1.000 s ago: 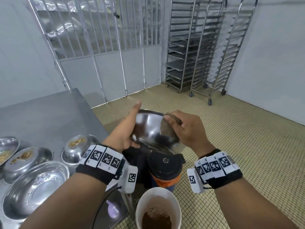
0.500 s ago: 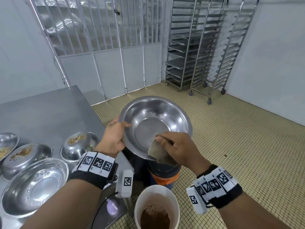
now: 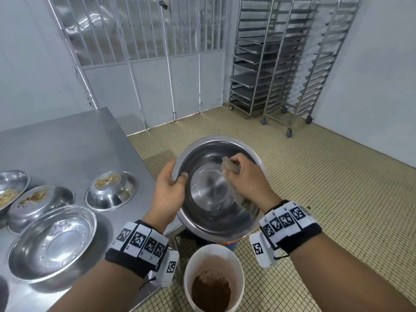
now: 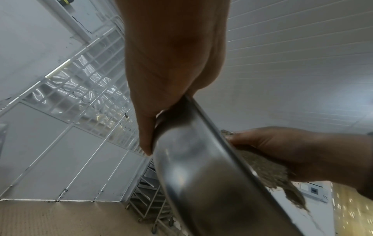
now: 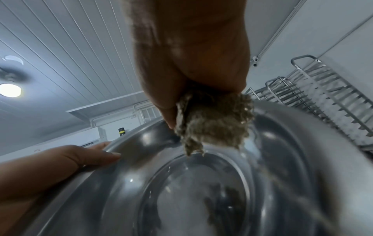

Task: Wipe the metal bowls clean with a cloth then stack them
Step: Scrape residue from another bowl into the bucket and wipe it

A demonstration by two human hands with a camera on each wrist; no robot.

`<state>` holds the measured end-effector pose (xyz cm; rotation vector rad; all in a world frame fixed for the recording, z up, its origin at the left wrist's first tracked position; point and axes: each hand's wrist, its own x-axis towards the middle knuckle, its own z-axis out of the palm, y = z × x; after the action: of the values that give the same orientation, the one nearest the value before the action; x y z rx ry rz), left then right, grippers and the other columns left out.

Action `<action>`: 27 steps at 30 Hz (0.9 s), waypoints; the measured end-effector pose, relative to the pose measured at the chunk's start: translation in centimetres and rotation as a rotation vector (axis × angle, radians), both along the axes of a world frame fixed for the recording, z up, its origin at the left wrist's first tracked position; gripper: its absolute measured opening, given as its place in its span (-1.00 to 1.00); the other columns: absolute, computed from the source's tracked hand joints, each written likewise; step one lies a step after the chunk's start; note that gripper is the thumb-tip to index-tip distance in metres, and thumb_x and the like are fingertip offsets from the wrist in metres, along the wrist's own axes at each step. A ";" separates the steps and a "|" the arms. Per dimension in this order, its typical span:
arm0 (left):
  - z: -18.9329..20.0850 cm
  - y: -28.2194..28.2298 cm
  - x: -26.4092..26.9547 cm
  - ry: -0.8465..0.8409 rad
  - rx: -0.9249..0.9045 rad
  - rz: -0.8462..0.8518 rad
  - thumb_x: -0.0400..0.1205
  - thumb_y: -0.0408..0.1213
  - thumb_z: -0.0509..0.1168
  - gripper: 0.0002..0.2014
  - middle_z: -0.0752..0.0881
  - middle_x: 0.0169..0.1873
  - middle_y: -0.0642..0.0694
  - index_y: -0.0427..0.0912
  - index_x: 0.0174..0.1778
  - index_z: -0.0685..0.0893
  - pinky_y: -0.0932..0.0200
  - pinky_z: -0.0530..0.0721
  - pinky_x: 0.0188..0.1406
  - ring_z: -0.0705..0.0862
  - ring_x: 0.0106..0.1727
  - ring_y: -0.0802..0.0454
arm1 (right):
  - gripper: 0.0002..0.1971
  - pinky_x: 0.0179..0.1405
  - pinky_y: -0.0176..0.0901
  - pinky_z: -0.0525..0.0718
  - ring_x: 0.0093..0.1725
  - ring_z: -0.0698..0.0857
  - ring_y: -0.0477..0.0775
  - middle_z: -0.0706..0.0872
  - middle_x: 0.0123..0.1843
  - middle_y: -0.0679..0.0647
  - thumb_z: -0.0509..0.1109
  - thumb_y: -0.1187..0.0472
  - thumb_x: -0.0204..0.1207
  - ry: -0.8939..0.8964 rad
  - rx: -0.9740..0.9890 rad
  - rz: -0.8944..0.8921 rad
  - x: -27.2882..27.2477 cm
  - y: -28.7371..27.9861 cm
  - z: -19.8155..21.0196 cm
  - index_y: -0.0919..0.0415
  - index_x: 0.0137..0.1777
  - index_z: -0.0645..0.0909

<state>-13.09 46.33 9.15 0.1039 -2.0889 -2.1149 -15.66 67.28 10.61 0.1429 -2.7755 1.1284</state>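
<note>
Bowl point(image 3: 216, 190) gripped at its rim by left hand point(image 3: 167, 194); cloth point(image 3: 231, 167) clenched in right hand point(image 3: 247, 179), pressed inside bowl.

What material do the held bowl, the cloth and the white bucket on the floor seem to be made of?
Bowl: looks like polished steel, mirror-like, showing bright reflections and a thin rolled rim.
Cloth: a rough, grey-brown woven or knitted fabric with frayed, fuzzy edges; fibre type unclear.
Bucket: probably plastic, a smooth matte white wall without shine; brown powder lies inside.
</note>
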 end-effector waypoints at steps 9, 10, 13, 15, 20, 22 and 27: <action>-1.2 0.4 1.3 -0.045 0.013 -0.091 0.82 -0.47 0.23 -0.69 0.87 0.04 -0.16 -0.04 0.37 0.69 -0.08 0.87 -0.14 0.89 -0.02 -0.19 | -0.60 0.17 -0.28 0.59 0.13 0.66 -0.21 0.67 0.19 -0.20 0.53 0.15 0.56 -0.174 -0.018 0.347 -0.2 -1.8 -1.0 -0.11 0.33 0.51; -1.3 0.4 1.4 -0.045 0.010 -0.097 0.81 -0.46 0.24 -0.69 0.86 0.04 -0.17 -0.03 0.37 0.70 -0.10 0.88 -0.11 0.88 -0.01 -0.19 | -0.61 0.18 -0.19 0.66 0.11 0.70 -0.16 0.69 0.21 -0.13 0.51 0.17 0.57 -0.193 -0.003 0.341 -0.3 -1.6 -1.3 -0.13 0.32 0.50; -1.1 0.4 1.6 -0.052 0.002 -0.120 0.81 -0.43 0.25 -0.72 0.86 0.00 -0.18 -0.03 0.35 0.70 -0.03 0.86 -0.16 0.89 -0.09 -0.18 | -0.61 0.17 -0.02 0.76 0.14 0.74 -0.06 0.72 0.22 -0.02 0.44 0.25 0.60 -0.206 0.073 0.328 -0.3 -1.1 -1.5 -0.13 0.32 0.47; -1.0 0.5 1.7 -0.051 0.007 -0.126 0.81 -0.43 0.26 -0.74 0.87 -0.05 -0.15 -0.03 0.31 0.71 0.01 0.86 -0.21 0.89 -0.13 -0.17 | -0.62 0.18 0.02 0.75 0.17 0.72 -0.01 0.72 0.21 0.00 0.43 0.28 0.60 -0.150 0.146 0.299 -0.4 -1.0 -1.7 -0.08 0.32 0.46; -0.9 0.9 1.7 -0.067 -0.007 -0.135 0.81 -0.42 0.27 -0.74 0.87 -0.06 -0.16 0.02 0.28 0.73 -0.15 0.88 -0.16 0.88 -0.11 -0.23 | -0.81 0.26 -0.02 0.63 0.31 0.51 0.09 0.50 0.28 0.04 0.40 0.15 0.64 0.089 0.460 0.124 -0.1 -0.7 -2.7 0.05 0.22 0.58; -0.8 1.0 1.6 -0.066 0.006 -0.135 0.81 -0.42 0.26 -0.73 0.87 -0.09 -0.15 0.01 0.27 0.72 -0.06 0.86 -0.23 0.88 -0.15 -0.21 | -0.77 0.30 0.01 0.63 0.35 0.48 0.09 0.47 0.32 0.04 0.35 0.04 0.68 0.082 0.499 0.123 0.0 -0.7 -3.0 0.05 0.27 0.66; -0.6 0.4 1.0 -0.083 0.010 -0.091 0.80 -0.41 0.28 -0.73 0.87 -0.04 -0.15 0.08 0.19 0.76 -0.21 0.88 -0.11 0.87 -0.08 -0.25 | -0.44 0.36 0.05 0.61 0.43 0.42 0.05 0.45 0.40 0.01 0.34 -0.29 0.59 -0.017 0.539 0.209 0.4 -0.4 -4.1 -0.07 0.51 0.57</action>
<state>-12.10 46.71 8.53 0.1010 -2.1687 -2.2090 -15.24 66.88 6.51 0.4881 -3.0614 0.3815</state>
